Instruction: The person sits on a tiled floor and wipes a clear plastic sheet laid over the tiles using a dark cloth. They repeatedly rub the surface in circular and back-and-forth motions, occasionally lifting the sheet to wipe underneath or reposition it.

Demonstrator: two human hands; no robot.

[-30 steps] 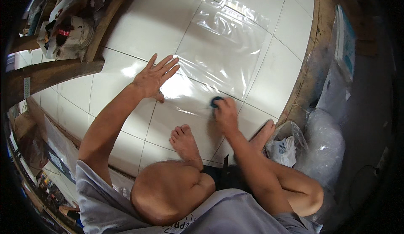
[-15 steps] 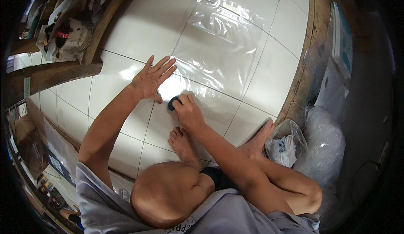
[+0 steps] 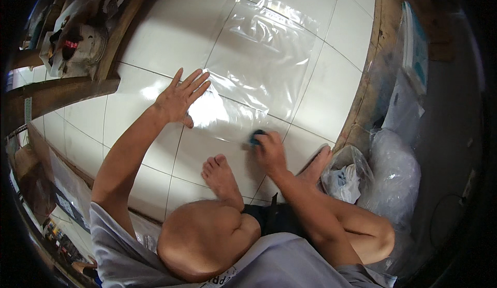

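A clear plastic sheet or bag (image 3: 259, 55), wrinkled and shiny, lies spread over the white tiles in front of me. At its near left edge my left hand (image 3: 178, 100) rests with the fingers spread wide and the palm down. My right hand (image 3: 271, 154) is closed around a small dark blue-green round object (image 3: 256, 137) by the near edge of the plastic, toward its right side. Fingers and motion blur cover part of that object, so its exact kind cannot be made out. My bare feet (image 3: 219, 173) flank the floor just below the plastic.
White floor tiles (image 3: 155, 148) lie around the plastic. On the right, a wooden ledge (image 3: 365, 99), a plastic bag with white contents (image 3: 344, 182) and a bundle of clear plastic (image 3: 393, 169) border them. A wooden frame (image 3: 77, 92) and a stained container (image 3: 85, 49) stand at the left.
My right hand has swept rightward and slightly toward me along the near edge of the plastic, carrying the dark round object. My left hand stays spread at the left edge.
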